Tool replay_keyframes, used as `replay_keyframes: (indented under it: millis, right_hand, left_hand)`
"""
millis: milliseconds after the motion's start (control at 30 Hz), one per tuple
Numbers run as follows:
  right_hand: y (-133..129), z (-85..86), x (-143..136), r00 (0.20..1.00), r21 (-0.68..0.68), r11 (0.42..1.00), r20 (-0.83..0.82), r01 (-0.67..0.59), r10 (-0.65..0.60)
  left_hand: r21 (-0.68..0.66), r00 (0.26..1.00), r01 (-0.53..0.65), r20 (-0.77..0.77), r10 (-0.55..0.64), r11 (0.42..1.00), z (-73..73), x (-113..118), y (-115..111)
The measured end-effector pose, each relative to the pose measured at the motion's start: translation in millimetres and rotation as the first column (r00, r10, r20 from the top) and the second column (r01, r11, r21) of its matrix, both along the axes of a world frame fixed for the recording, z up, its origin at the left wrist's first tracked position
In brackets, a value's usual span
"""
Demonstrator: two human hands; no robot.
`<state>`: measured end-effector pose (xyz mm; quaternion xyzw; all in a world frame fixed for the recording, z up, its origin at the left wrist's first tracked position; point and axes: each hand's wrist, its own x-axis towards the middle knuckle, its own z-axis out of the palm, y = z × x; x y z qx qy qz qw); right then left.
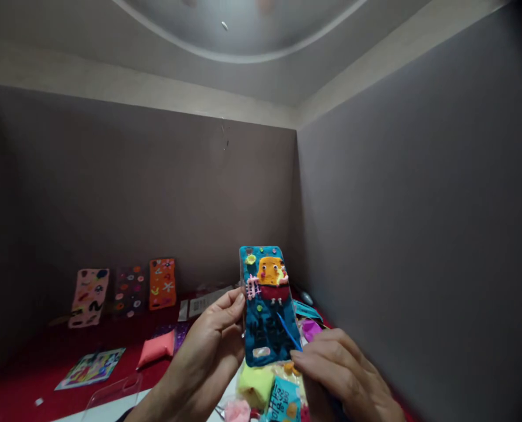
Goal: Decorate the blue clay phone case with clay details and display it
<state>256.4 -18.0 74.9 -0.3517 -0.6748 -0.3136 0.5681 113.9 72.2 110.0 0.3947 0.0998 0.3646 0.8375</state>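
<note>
My left hand (pixel 217 337) grips a blue clay-covered phone case (pixel 270 346) by its left edge, holding it up and facing me. On the case sit a yellow-orange cartoon figure (pixel 269 271) with a dark red lower half, a pink fence shape, a few small flowers and dark lettering. My right hand (pixel 344 372) is closed around a thin blue pointed modelling tool (pixel 290 333). The tool's tip is over the dark lettering; whether it touches the clay I cannot tell.
Decorated pink (pixel 89 298), purple (pixel 129 291) and orange (pixel 162 283) cases lean at the back left. A coral clay packet (pixel 156 349), a colourful card (pixel 91 368) and a clear case (pixel 113 398) lie on the red cloth. Yellow clay (pixel 256 384) and a blue packet (pixel 285 401) lie below my hands.
</note>
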Motion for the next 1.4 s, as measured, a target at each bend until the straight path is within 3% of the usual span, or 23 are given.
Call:
replay_keyframes:
  millis: [300,500,667,900,1200,1400]
  right_hand:
    - [14.5,-16.4,-10.6,0.999,0.009,1.000,-0.045,-0.011,0.011]
    - [15.6,-24.8,-8.4,0.999,-0.004,1.000,-0.031,-0.017,0.017]
    - [12.2,-20.4,-6.3,0.999,-0.054,0.998,0.003,0.036,-0.036]
    - [12.6,-12.0,-4.9,0.999,-0.077,0.997,0.032,0.023,-0.020]
    - [11.0,-15.4,-4.8,1.000,-0.051,0.999,-0.003,0.019,-0.019]
    - [10.2,-12.8,-3.9,0.999,-0.066,0.998,0.049,0.014,-0.011]
  left_hand:
    - [-0.017,1.000,0.005,0.008,-0.005,1.000,-2.8,5.7,-7.3]
    - [0.047,1.000,-0.023,0.020,0.022,0.999,-6.7,6.9,-6.5]
    - [0.022,1.000,0.004,0.011,-0.004,1.000,-4.0,6.1,-7.9]
    - [-0.006,0.999,0.037,-0.004,-0.037,0.999,-3.0,5.4,-9.8]
    - [0.042,0.996,-0.062,-0.067,0.065,0.997,-7.1,6.8,-6.0]
    - [0.026,0.997,-0.036,-0.064,0.038,0.999,-3.7,7.2,-8.4]
